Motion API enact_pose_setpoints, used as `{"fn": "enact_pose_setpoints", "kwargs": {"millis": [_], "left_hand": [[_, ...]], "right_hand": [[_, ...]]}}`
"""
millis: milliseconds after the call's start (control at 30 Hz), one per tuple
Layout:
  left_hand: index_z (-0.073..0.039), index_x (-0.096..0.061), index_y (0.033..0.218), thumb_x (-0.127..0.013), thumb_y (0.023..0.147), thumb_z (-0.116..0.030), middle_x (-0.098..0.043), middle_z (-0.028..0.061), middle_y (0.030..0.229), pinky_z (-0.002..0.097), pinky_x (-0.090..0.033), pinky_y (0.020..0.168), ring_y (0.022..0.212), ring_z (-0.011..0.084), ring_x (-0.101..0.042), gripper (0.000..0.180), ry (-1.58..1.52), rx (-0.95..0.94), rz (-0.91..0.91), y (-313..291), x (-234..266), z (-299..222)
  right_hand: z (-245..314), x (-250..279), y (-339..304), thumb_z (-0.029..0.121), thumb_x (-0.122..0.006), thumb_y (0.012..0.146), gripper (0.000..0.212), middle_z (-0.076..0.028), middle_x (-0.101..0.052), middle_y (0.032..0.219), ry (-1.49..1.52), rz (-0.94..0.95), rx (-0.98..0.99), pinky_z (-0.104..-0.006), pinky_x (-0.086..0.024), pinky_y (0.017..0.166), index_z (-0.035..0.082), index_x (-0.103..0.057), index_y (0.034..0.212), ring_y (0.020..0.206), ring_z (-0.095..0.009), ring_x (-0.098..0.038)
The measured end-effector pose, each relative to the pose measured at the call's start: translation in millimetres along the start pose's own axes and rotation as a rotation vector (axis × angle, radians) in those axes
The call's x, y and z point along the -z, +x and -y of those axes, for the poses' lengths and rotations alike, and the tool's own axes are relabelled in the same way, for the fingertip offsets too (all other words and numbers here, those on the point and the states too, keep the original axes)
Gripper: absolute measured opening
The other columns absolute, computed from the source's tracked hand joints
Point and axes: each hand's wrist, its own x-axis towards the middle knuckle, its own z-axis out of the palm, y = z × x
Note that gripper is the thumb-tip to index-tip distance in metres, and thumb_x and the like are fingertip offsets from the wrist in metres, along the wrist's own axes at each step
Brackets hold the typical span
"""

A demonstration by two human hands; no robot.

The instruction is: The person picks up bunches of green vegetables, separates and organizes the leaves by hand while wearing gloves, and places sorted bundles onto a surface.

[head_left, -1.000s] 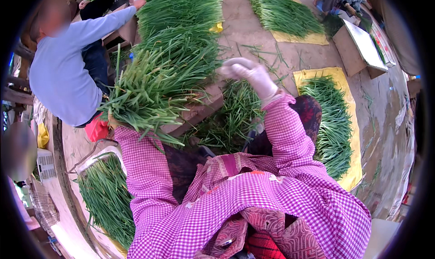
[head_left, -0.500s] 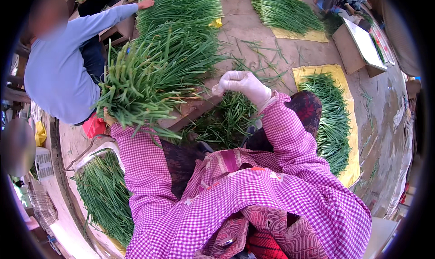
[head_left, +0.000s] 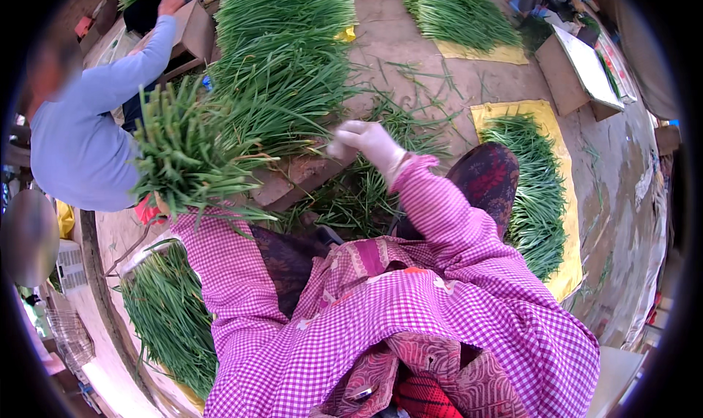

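My left hand (head_left: 162, 204) is closed round a thick bunch of green chives (head_left: 179, 151), whose cut stem ends point up. Leaves cover most of its fingers. A white glove covers my right hand (head_left: 370, 143), held to the right of the bunch over a wooden block (head_left: 300, 176). Its fingers are curled in and slightly smeared; anything between them is too small or hidden to make out. Just beyond both hands lies a long, deep layer of chives (head_left: 285, 66). Loose leaves (head_left: 359, 206) are heaped below my right hand, between my knees.
More chives (head_left: 523, 191) rest on a yellow sheet (head_left: 564, 220) at the right. Another pile (head_left: 168, 315) sits at my lower left. A co-worker in a pale blue top (head_left: 84, 147) sits close on the left. Wooden boxes (head_left: 194, 37) (head_left: 578, 74) stand farther off.
My left hand has shifted slightly left with the bunch. My right hand has moved left and a little nearer to it. The co-worker's arm has drawn back from the long chive layer.
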Motion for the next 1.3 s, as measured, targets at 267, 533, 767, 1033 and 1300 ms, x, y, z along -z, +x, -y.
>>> {"fn": "enact_pose_setpoints", "kwargs": {"millis": [267, 533, 767, 1033, 1300], "left_hand": [[-0.005, -0.040, 0.135, -0.040, 0.089, -0.039, -0.042, 0.0202, 0.136, 0.0584, -0.033, 0.103, 0.121, 0.0400, -0.044, 0.057, -0.010, -0.003, 0.039, 1.3, 28.2, -17.8], [-0.007, -0.037, 0.137, -0.039, 0.089, -0.040, -0.040, 0.0198, 0.138, 0.0589, -0.032, 0.104, 0.124, 0.0401, -0.042, 0.058, -0.008, 0.036, 0.048, -3.6, 42.2, -10.0], [-0.008, -0.035, 0.140, -0.038, 0.089, -0.040, -0.037, 0.0193, 0.141, 0.0592, -0.030, 0.105, 0.126, 0.0402, -0.040, 0.060, -0.011, 0.009, 0.033, -2.8, 45.3, -7.8], [-0.002, -0.043, 0.133, -0.037, 0.090, -0.035, -0.048, 0.0216, 0.131, 0.0564, -0.037, 0.101, 0.118, 0.0402, -0.048, 0.055, 0.014, -0.174, 0.048, 18.7, 51.6, 0.9], [0.001, -0.052, 0.124, -0.043, 0.088, -0.031, -0.055, 0.0213, 0.123, 0.0542, -0.041, 0.097, 0.112, 0.0378, -0.054, 0.049, -0.111, -0.151, -0.136, -12.9, 11.1, 13.3]], "right_hand": [[38.9, -32.5, -10.2, 0.043, -0.059, 0.086, 0.056, -0.014, -0.058, 0.122, -0.249, 0.267, 0.169, -0.0333, -0.043, 0.097, 0.005, -0.052, 0.127, 0.113, -0.023, -0.056], [57.5, -78.7, -18.4, 0.021, -0.052, 0.095, 0.024, -0.003, -0.062, 0.069, 0.134, 0.185, 0.062, -0.0212, -0.044, 0.055, 0.003, -0.060, 0.081, 0.059, -0.008, -0.057], [53.8, -37.2, -22.6, 0.026, -0.053, 0.094, 0.031, -0.009, -0.067, 0.090, -0.017, 0.217, 0.054, -0.0262, -0.050, 0.076, -0.001, -0.061, 0.107, 0.082, -0.014, -0.063], [56.1, -101.9, 0.2, 0.023, -0.058, 0.091, 0.028, -0.003, -0.064, 0.094, 0.285, 0.243, -0.025, -0.0239, -0.048, 0.077, 0.001, -0.058, 0.109, 0.084, -0.010, -0.060], [30.8, -45.0, -34.3, 0.014, -0.054, 0.091, 0.017, -0.012, -0.065, 0.084, 0.410, 0.409, 0.089, -0.0366, -0.048, 0.081, -0.001, -0.061, 0.091, 0.084, -0.023, -0.063]]}}
